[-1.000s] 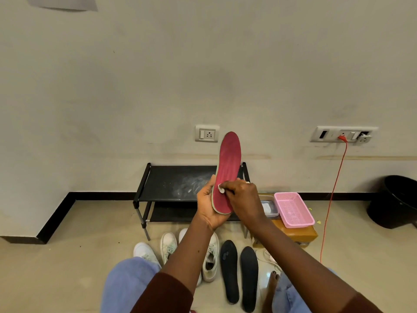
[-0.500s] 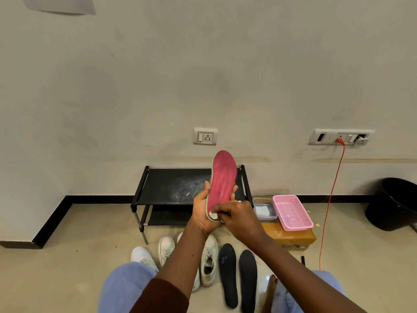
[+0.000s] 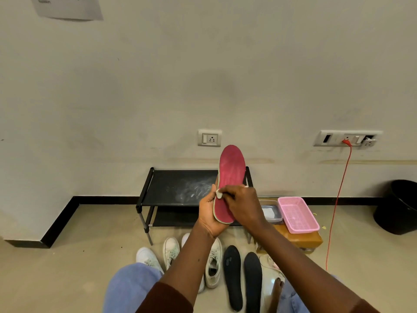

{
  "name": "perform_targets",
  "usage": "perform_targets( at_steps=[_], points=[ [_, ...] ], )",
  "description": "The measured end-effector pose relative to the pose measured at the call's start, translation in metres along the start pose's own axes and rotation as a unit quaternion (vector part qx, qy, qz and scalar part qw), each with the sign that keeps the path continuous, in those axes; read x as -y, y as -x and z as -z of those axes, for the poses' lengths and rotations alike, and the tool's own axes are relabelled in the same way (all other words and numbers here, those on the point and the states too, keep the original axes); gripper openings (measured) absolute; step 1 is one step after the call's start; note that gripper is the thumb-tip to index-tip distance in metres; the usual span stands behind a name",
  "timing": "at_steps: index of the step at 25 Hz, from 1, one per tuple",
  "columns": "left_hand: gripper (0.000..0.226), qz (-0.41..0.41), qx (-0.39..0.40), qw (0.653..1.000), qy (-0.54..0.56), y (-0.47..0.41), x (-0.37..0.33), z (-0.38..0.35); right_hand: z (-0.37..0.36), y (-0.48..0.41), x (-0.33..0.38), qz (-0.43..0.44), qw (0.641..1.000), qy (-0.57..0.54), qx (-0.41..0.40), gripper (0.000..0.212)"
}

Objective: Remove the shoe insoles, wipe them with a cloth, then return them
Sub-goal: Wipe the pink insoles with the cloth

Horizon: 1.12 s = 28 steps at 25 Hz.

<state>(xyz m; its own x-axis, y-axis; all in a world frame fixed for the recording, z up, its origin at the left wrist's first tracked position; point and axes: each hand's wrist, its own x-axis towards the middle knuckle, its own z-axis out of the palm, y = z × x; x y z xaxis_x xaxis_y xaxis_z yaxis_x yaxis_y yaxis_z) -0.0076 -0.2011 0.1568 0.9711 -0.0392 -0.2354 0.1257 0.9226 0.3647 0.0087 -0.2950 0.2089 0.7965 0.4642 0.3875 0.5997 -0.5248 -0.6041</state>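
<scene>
From the head camera, the red insole (image 3: 231, 175) is held up in front of the black shoe rack (image 3: 178, 188), at about mid-frame. Its long axis runs nearly upright, the rounded toe end points up and leans a little to the right, and the red face is turned toward the camera. The left hand (image 3: 208, 216) cups the heel end from below and behind, with the fingers curled round the lower edge and the thumb along the left rim. The right hand (image 3: 244, 205) lies across the lower half of the red face, its fingers bent and drawn together, pinching a small white cloth (image 3: 219, 193) against the insole's left edge. Only a scrap of the cloth shows, so its shape is unclear. On the floor (image 3: 67, 267) below, two black insoles (image 3: 232, 274) lie side by side, toes pointing away, just beside white shoes (image 3: 214, 265). A pink basket (image 3: 297, 214) sits to the right of the rack.
</scene>
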Motion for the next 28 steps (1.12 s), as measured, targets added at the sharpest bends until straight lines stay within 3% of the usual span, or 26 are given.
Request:
perform_targets(
  at_steps=[6,9,14,22,25,28],
  points=[
    [0.074,0.047,-0.048,0.998,-0.017,-0.005,-0.002,0.007,-0.012,0.042,-0.002,0.163,0.986,0.008,0.014,0.017],
    [0.074,0.049,-0.062,0.997,-0.017,-0.003,0.001,0.009,-0.013,0.048,-0.008,0.188,0.982,0.020,0.017,0.018],
    [0.064,0.034,-0.038,0.999,0.002,0.004,0.007,0.002,-0.009,0.028,-0.005,0.128,0.991,0.017,-0.029,0.013],
    [0.055,0.005,-0.031,0.999,-0.008,0.005,0.016,-0.002,0.002,-0.028,-0.016,-0.005,0.999,0.031,-0.029,0.018],
    [0.062,0.000,-0.040,0.999,-0.007,0.001,0.013,0.003,0.002,-0.021,-0.014,-0.013,1.000,0.011,-0.011,0.021],
    [0.069,-0.018,0.002,1.000,-0.007,-0.003,0.003,0.009,0.002,-0.003,-0.009,-0.006,0.999,-0.001,0.044,0.021]
  ],
)
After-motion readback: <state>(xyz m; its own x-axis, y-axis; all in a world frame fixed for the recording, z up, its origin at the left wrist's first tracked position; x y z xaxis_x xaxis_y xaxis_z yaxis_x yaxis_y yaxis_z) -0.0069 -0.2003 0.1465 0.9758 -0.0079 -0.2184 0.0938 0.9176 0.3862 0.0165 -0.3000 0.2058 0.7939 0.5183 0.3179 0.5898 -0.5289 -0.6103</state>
